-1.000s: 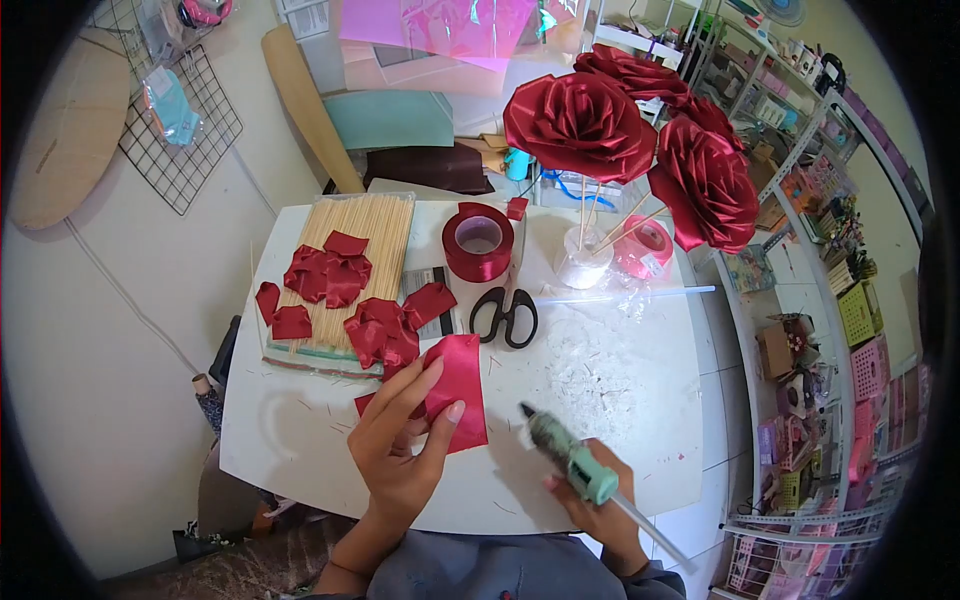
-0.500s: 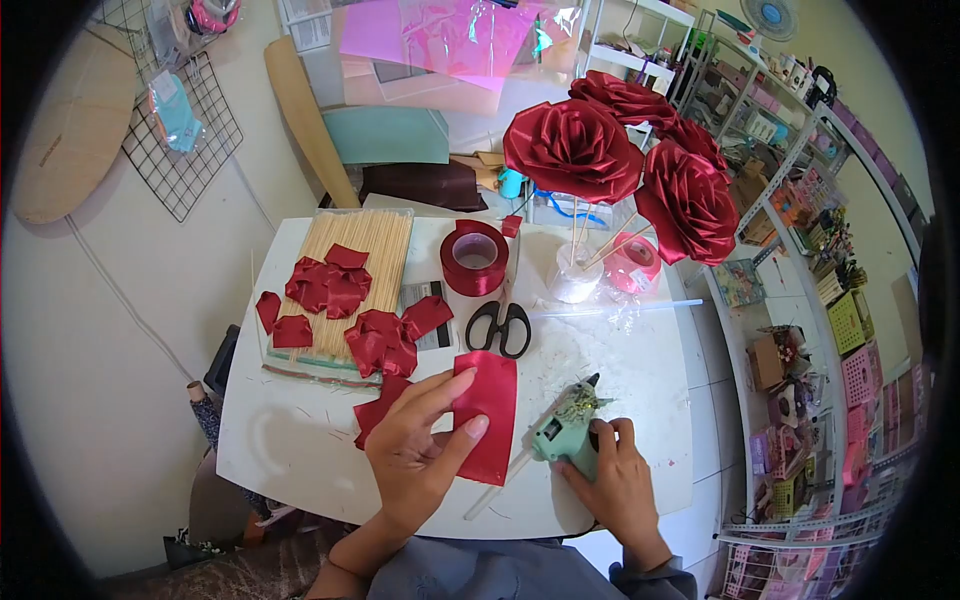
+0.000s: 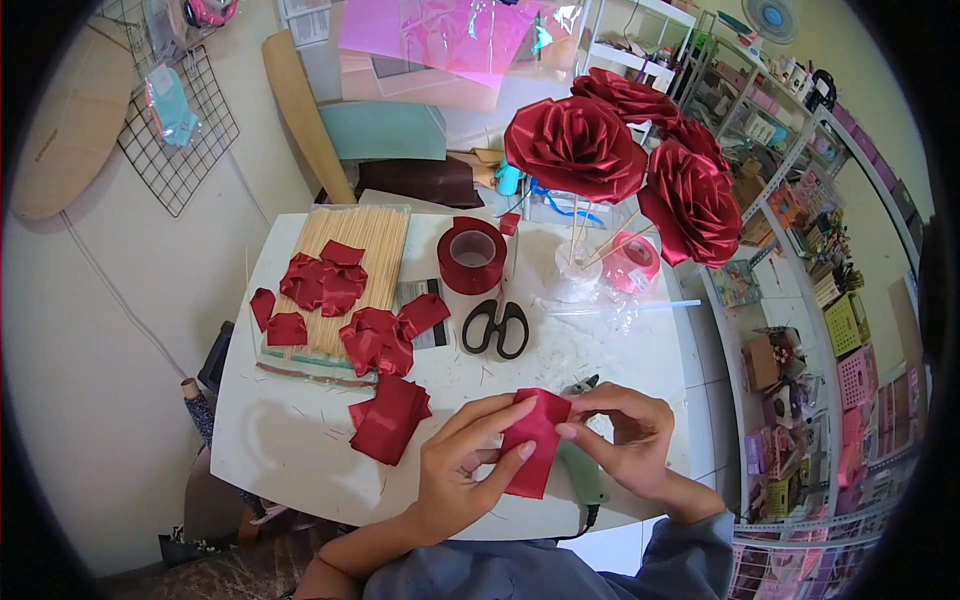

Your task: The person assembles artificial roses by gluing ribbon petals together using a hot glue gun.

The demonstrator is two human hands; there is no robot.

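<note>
"Where are the hands?"

"Both are nearer the person than the black-handled scissors point(image 3: 497, 330), my landmark. The left hand point(image 3: 468, 465) pinches the left edge of a red ribbon piece point(image 3: 532, 445) between thumb and fingers. The right hand point(image 3: 640, 440) has thumb and fingertips bent in at the piece's upper right edge, apparently pinching it too."

"And the ribbon piece itself?"

"Held up below the scissors and slightly right of them. A stack of red ribbon pieces point(image 3: 390, 420) lies below and left of the scissors; a ribbon roll point(image 3: 470, 284) sits just beyond them."

"What could go wrong?"

"A green glue gun point(image 3: 583, 470) lies below and right of the scissors, partly hidden by the ribbon and right hand, its tip poking out just past the fingers. If it is hot, which I can't tell, a dropped wrist could mean a burn. A loosened pinch could let the smooth ribbon slip crooked."
</note>
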